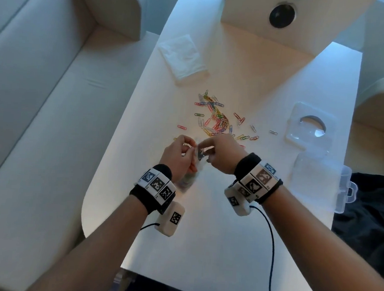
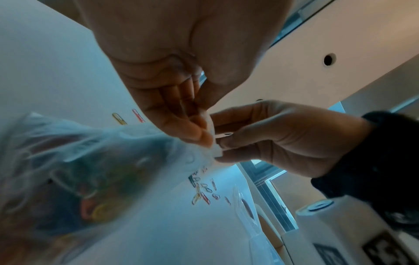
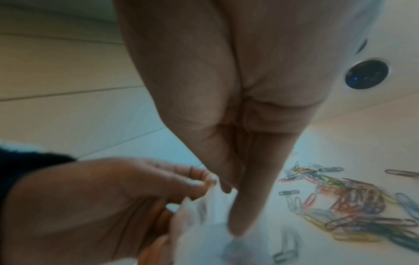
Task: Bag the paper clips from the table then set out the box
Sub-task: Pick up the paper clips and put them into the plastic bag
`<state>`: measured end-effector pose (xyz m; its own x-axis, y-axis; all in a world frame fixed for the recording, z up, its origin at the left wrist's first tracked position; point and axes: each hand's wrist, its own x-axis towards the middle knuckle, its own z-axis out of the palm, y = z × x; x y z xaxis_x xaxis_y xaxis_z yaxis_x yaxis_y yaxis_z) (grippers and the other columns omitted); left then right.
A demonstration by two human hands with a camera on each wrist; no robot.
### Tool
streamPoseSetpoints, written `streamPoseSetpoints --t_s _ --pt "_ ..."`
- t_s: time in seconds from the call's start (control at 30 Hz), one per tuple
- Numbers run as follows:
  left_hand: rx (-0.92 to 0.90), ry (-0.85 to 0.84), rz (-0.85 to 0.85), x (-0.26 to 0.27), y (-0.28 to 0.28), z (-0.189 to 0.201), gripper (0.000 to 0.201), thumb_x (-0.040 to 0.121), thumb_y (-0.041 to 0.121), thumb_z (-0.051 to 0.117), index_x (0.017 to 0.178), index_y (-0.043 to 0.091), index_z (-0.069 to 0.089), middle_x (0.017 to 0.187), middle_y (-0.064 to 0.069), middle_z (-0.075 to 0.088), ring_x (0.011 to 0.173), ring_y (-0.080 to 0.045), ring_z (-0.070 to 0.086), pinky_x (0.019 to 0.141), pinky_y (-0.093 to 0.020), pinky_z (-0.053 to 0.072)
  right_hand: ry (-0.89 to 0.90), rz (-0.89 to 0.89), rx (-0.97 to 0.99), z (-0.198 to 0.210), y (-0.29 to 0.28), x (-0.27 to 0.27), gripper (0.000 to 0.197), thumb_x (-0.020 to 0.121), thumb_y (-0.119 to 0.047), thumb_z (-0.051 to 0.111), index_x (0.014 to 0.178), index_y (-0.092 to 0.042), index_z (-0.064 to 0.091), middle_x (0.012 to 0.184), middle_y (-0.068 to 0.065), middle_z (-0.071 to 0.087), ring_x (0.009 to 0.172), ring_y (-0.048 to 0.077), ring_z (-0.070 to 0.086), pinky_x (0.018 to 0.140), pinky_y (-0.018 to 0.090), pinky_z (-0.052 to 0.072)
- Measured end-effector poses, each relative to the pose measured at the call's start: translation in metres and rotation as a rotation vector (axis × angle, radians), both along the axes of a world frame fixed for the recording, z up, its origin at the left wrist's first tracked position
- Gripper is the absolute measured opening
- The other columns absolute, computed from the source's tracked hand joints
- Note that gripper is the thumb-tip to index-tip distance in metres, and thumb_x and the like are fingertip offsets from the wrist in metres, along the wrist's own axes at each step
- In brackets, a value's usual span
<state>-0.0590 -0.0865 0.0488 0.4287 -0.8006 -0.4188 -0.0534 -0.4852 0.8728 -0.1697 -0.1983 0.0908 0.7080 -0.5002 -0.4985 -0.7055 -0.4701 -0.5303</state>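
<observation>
A clear plastic bag (image 1: 188, 178) with several coloured paper clips in it hangs just above the white table (image 1: 203, 236). My left hand (image 1: 189, 148) pinches the bag's top edge from the left. My right hand (image 1: 206, 146) pinches the same edge from the right, fingertips nearly touching the left ones. The left wrist view shows the bag (image 2: 90, 170) bulging with clips below my left hand (image 2: 192, 129), and my right hand (image 2: 221, 143) on its rim. Loose paper clips (image 1: 215, 119) lie scattered just beyond my hands, and the pile (image 3: 351, 202) also shows in the right wrist view. The clear box (image 1: 319, 182) sits to my right.
A clear lid-like plastic piece (image 1: 309, 127) lies beyond the box. A flat white stack (image 1: 182, 59) lies at the far left of the table. A white unit with a dark round lens (image 1: 282, 16) stands at the far end. A sofa (image 1: 42, 113) runs along the left.
</observation>
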Motion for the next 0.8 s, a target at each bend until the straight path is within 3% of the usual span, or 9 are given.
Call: streamPoseSetpoints --t_s 0.1,0.2,0.27,0.33,0.43,0.53,0.6,0.67,0.8 --pt "-0.027 0.054 0.029 0.013 0.009 0.003 0.008 0.1 0.012 0.051 0.096 0.018 0.056 0.06 -0.001 0.065 0.053 -0.028 0.064 0.057 -0.033 0.053 -0.242 -0.184 0.164 0.008 -0.02 0.007 0.024 0.088 0.001 0.061 0.107 -0.01 0.073 0.106 0.004 0.072 0.076 0.008 0.073 0.067 0.025 0.061" --pt "-0.06 0.06 0.038 0.028 0.02 0.013 0.008 0.1 0.007 0.05 0.098 0.013 0.055 0.06 -0.004 0.061 0.05 -0.023 0.058 0.052 -0.03 0.051 -0.411 -0.336 0.086 0.001 -0.055 0.021 0.021 0.089 -0.003 0.061 0.101 -0.012 0.075 0.097 0.005 0.074 0.078 0.014 0.073 0.072 0.029 0.061" --pt "-0.086 0.049 0.047 0.038 0.029 0.02 0.007 0.1 0.007 0.05 0.1 0.012 0.055 0.061 -0.005 0.06 0.05 -0.021 0.057 0.05 -0.027 0.051 -0.294 -0.274 -0.159 -0.021 -0.085 0.038 0.027 0.09 -0.014 0.061 0.114 -0.017 0.07 0.115 0.004 0.07 0.098 0.016 0.069 0.093 0.031 0.054" --pt "-0.115 0.029 0.067 0.047 0.037 0.026 0.009 0.101 0.006 0.049 0.1 0.012 0.055 0.061 -0.005 0.059 0.048 -0.019 0.056 0.049 -0.028 0.049 -0.09 -0.154 -0.304 -0.052 -0.109 0.054 0.045 0.091 -0.027 0.06 0.134 -0.019 0.055 0.141 0.01 0.052 0.127 0.025 0.051 0.108 0.035 0.037" --pt "-0.144 0.002 0.08 0.058 0.044 0.032 0.01 0.101 0.006 0.048 0.099 0.013 0.055 0.061 -0.003 0.059 0.048 -0.019 0.055 0.05 -0.029 0.048 0.077 -0.094 -0.283 -0.089 -0.124 0.073 0.075 0.088 -0.047 0.06 0.151 -0.026 0.026 0.16 0.012 0.017 0.144 0.035 0.023 0.116 0.047 0.025" --pt "-0.131 -0.045 0.061 0.062 0.048 0.034 0.012 0.099 0.005 0.048 0.098 0.014 0.056 0.06 0.003 0.059 0.048 -0.018 0.056 0.051 -0.031 0.046 0.172 0.036 -0.334 -0.113 -0.115 0.081 0.086 0.084 -0.062 0.054 0.153 -0.032 0.012 0.163 0.004 0.005 0.148 0.034 0.01 0.116 0.056 0.018" --pt "-0.106 -0.072 0.058 0.062 0.051 0.033 0.014 0.098 0.004 0.049 0.096 0.015 0.056 0.059 0.005 0.06 0.047 -0.012 0.058 0.052 -0.031 0.045 0.196 0.151 -0.445 -0.118 -0.101 0.079 0.076 0.089 -0.057 0.049 0.151 -0.029 0.017 0.162 0.004 0.009 0.146 0.036 0.014 0.114 0.058 0.023" --pt "-0.077 -0.091 0.056 0.061 0.051 0.032 0.013 0.097 0.003 0.049 0.096 0.014 0.057 0.057 0.009 0.061 0.047 -0.008 0.06 0.052 -0.031 0.044 0.097 0.174 -0.534 -0.12 -0.089 0.075 0.056 0.095 -0.04 0.048 0.145 -0.019 0.034 0.155 0.011 0.029 0.137 0.037 0.032 0.106 0.055 0.038" --pt "-0.031 -0.077 0.074 0.058 0.052 0.025 0.011 0.096 0.005 0.05 0.096 0.013 0.057 0.056 0.012 0.062 0.046 -0.009 0.058 0.052 -0.029 0.045 -0.029 0.182 -0.581 -0.116 -0.079 0.063 0.027 0.093 -0.016 0.058 0.116 -0.004 0.063 0.118 0.014 0.059 0.107 0.031 0.054 0.089 0.04 0.052"
